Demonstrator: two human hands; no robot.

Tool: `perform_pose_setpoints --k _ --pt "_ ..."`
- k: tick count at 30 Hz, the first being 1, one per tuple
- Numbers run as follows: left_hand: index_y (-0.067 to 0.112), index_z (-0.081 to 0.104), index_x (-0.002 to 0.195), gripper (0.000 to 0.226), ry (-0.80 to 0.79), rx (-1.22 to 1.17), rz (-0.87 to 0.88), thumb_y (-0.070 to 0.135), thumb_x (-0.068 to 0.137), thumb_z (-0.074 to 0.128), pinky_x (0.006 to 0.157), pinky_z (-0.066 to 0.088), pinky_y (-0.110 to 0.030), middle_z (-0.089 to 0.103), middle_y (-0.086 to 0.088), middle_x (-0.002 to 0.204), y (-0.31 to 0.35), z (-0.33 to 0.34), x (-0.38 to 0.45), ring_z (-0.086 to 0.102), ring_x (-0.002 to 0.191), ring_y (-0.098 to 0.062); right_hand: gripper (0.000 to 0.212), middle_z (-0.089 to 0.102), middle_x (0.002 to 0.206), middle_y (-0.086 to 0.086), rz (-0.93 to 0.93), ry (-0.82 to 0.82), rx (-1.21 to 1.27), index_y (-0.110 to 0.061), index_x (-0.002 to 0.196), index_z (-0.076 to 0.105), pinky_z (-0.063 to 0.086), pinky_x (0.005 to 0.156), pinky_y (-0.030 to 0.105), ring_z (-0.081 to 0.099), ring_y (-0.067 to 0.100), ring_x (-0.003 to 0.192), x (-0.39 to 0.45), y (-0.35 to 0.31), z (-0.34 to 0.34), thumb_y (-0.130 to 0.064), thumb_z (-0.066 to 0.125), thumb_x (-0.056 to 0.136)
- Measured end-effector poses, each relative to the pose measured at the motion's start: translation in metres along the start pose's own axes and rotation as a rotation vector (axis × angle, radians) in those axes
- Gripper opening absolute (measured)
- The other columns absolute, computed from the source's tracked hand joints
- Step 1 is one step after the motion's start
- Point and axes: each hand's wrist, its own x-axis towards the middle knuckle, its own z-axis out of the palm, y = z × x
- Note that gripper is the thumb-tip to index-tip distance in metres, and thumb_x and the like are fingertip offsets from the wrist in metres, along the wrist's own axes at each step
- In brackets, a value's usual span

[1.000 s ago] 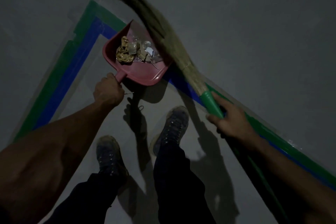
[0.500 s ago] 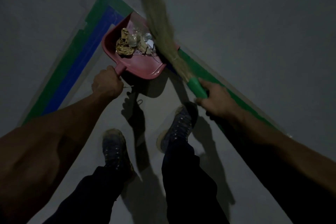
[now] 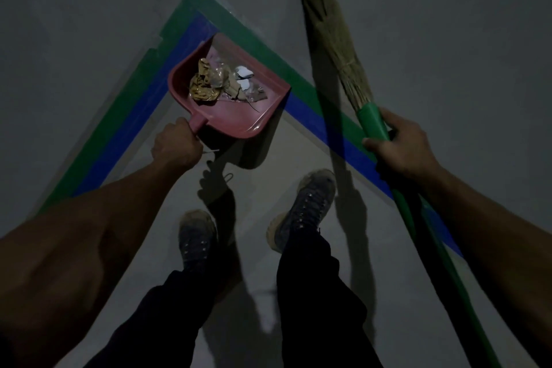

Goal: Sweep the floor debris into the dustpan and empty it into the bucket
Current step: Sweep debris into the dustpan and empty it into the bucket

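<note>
Nearest to you, both forearms run off the bottom corners, and your dark trousers and two scuffed shoes (image 3: 301,203) stand on the grey floor (image 3: 448,39) in dim light, throwing long shadows.

Your left hand (image 3: 176,145) is curled round the stub handle of the red dustpan (image 3: 239,119); the handle is almost wholly hidden inside the fist. Your right hand (image 3: 400,149) grips the broom (image 3: 370,119) at the top of its green shaft, fingers wrapped behind it so only the knuckles and thumb show. The shaft's lower end is cut off at the bottom edge.

The dustpan seems to be lifted off the floor, judging by the shadow under it. Inside lies the debris (image 3: 218,84): crumpled brownish scraps, clear wrapping and a few white bits, too dark to name further.

Beyond the pan, green and blue tape (image 3: 191,30) forms a corner on the floor. The straw bristles reach up past the top edge, well to the right of the pan.
</note>
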Motion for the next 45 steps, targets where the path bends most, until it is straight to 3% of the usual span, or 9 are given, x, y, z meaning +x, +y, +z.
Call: perform_pose_setpoints --k 5,11,17,21,25,29,35,40,45 --pt "0.003 0.049 0.118 0.025 0.000 0.000 0.018 0.010 0.094 0.053 0.063 0.035 -0.034 0.048 -0.012 0.096 -0.014 0.002 0.003 0.046 0.082 -0.024 0.072 0.065 0.088 0.004 0.001 -0.165 -0.137 -0.032 0.147 0.040 0.046 0.037 0.025 0.060 0.016 0.040 -0.003 -0.004 0.048 -0.017 0.066 0.082" --pt "0.003 0.048 0.118 0.026 0.005 0.027 0.033 0.011 0.094 0.053 0.064 0.032 -0.032 0.050 -0.015 0.101 -0.017 -0.001 0.005 0.043 0.084 -0.024 0.073 0.060 0.097 -0.015 -0.119 -0.282 -0.216 -0.044 0.144 0.035 0.035 0.041 0.009 0.054 -0.002 0.052 -0.064 0.016 0.080 -0.028 0.069 0.081" --pt "0.003 0.048 0.117 0.025 -0.018 0.023 0.019 0.010 0.094 0.052 0.059 0.032 -0.031 0.052 -0.015 0.101 -0.033 0.002 0.003 0.047 0.081 -0.024 0.072 0.064 0.097 -0.006 -0.046 -0.117 -0.051 -0.042 0.145 0.039 0.046 0.036 0.026 0.063 0.012 0.046 -0.067 0.014 0.052 -0.030 0.069 0.080" --pt "0.003 0.049 0.116 0.023 -0.017 -0.011 0.012 0.009 0.093 0.052 0.066 0.040 -0.035 0.053 -0.017 0.104 -0.048 0.002 0.005 0.052 0.086 -0.027 0.074 0.061 0.111 0.006 0.000 -0.067 -0.076 -0.033 0.150 0.035 0.051 0.038 0.035 0.064 0.023 0.047 -0.040 0.003 0.047 -0.023 0.069 0.085" --pt "0.003 0.049 0.116 0.025 0.008 -0.012 0.042 0.011 0.093 0.053 0.070 0.043 -0.038 0.054 -0.018 0.106 -0.058 0.006 0.012 0.053 0.090 -0.029 0.074 0.060 0.109 0.006 -0.053 -0.189 -0.228 -0.031 0.151 0.034 0.046 0.036 0.026 0.062 0.020 0.049 -0.039 -0.003 0.072 -0.024 0.069 0.086" --pt "0.002 0.049 0.120 0.030 0.026 0.017 0.062 0.015 0.094 0.055 0.073 0.045 -0.041 0.054 -0.020 0.111 -0.066 0.015 0.015 0.053 0.094 -0.031 0.073 0.063 0.118 0.010 -0.143 -0.279 -0.321 -0.033 0.149 0.035 0.045 0.062 0.027 0.060 0.020 0.075 -0.069 0.007 0.105 -0.025 0.066 0.084" --pt "0.003 0.048 0.120 0.028 0.043 -0.022 0.076 0.019 0.097 0.050 0.078 0.044 -0.043 0.055 -0.022 0.115 -0.092 0.024 0.008 0.054 0.100 -0.035 0.073 0.061 0.108 -0.001 -0.123 -0.120 -0.132 -0.061 0.135 0.022 0.056 0.062 0.033 0.065 0.018 0.073 -0.113 0.024 0.119 -0.039 0.063 0.079" --pt "0.000 0.051 0.116 0.026 0.132 -0.100 0.151 0.018 0.097 0.052 0.072 0.040 -0.040 0.056 -0.022 0.110 -0.117 0.003 -0.028 0.049 0.088 -0.029 0.069 0.063 0.106 -0.002 -0.156 0.004 -0.074 -0.047 0.143 0.035 0.050 0.047 0.026 0.063 0.012 0.061 -0.145 0.011 0.113 -0.028 0.066 0.085" --pt "0.000 0.052 0.115 0.024 0.222 -0.209 0.211 0.016 0.096 0.053 0.069 0.036 -0.036 0.054 -0.020 0.103 -0.146 -0.042 -0.107 0.044 0.081 -0.023 0.074 0.061 0.105 -0.005 -0.109 0.081 -0.014 -0.042 0.149 0.032 0.049 0.041 0.024 0.063 0.015 0.056 -0.212 -0.018 0.093 -0.023 0.069 0.088"
